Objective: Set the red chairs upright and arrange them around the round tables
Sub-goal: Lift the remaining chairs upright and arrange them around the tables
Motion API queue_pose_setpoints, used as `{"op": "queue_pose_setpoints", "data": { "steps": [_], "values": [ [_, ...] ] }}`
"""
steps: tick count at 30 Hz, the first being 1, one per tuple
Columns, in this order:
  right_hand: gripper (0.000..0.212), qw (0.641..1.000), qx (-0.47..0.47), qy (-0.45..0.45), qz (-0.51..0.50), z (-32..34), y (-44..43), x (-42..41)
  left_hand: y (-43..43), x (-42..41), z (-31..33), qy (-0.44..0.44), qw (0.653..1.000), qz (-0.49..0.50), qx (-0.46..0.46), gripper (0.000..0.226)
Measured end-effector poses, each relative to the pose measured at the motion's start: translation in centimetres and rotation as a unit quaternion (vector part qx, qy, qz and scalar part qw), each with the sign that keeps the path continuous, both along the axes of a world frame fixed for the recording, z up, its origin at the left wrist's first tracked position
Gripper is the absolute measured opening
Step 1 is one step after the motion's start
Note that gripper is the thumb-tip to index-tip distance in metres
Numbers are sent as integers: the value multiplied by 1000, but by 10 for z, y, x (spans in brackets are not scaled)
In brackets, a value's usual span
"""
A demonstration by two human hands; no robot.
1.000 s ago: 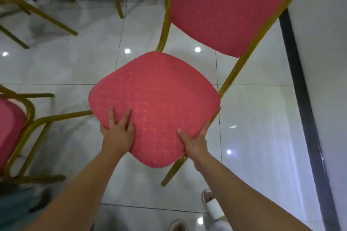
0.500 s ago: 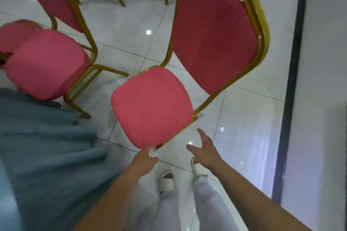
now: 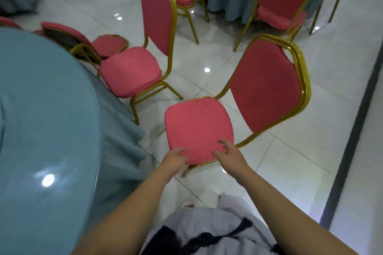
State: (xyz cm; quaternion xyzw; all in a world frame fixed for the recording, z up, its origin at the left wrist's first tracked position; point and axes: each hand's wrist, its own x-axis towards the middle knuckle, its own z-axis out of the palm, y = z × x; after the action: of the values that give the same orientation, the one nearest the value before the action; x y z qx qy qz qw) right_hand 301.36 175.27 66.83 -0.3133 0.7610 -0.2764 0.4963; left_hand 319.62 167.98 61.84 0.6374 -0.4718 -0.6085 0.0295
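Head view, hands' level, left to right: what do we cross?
Round table under blue-grey cloth → red gold-framed chair beside it → left hand → red padded seat of the nearer chair → right hand → that chair's red backrest → dark strip along the floor edge.

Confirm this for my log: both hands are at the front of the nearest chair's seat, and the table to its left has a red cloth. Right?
Not quite. The head view shows that the table has a blue cloth, not a red one. The rest holds: the left hand and the right hand are at the front of the nearest chair, at its seat.
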Motion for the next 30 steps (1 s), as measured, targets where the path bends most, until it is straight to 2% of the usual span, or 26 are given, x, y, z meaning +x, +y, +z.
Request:
{"op": "queue_pose_setpoints", "data": {
  "steps": [4, 7, 9, 11, 12, 13, 15, 17, 20, 23, 26, 30],
  "values": [
    [51, 991, -16, -21, 134, -4, -29, 15, 14, 24, 3, 12, 990, 137, 22, 29],
    [52, 968, -7, -43, 245, -14, -39, 15, 45, 50, 7, 11, 957, 289, 22, 20],
    [48, 956, -14, -61, 287, -21, -37, 11, 86, 68, 10, 45, 905, 421, 35, 22],
    [38, 947, -27, -73, 311, -31, -30, 9, 135, 66, 15, 119, 815, 563, 71, 13],
    [33, 943, -19, -78, 322, -37, -23, 8, 160, 57, 16, 123, 779, 610, 78, 10],
    [31, 939, -2, -84, 335, -43, -13, 8, 184, 44, 17, 90, 765, 633, 78, 16],
    [32, 932, 29, -101, 348, -52, 15, 10, 231, 14, 19, -2, 780, 623, 64, 24],
    [39, 920, 54, -109, 372, -57, 49, 14, 266, -6, 27, -39, 797, 599, 63, 38],
    [39, 870, 93, -138, 464, -59, 100, 35, 317, -11, 47, -21, 775, 630, 47, 48],
    [35, 830, 87, -140, 533, -54, 139, 63, 365, -10, 59, -15, 722, 691, -2, 47],
    [39, 817, 64, -125, 560, -43, 173, 85, 415, -6, 64, 11, 675, 738, -21, 42],
    [33, 806, 28, -117, 580, -31, 241, 118, 494, 7, 51, 54, 657, 751, -21, 30]
  ]
}}
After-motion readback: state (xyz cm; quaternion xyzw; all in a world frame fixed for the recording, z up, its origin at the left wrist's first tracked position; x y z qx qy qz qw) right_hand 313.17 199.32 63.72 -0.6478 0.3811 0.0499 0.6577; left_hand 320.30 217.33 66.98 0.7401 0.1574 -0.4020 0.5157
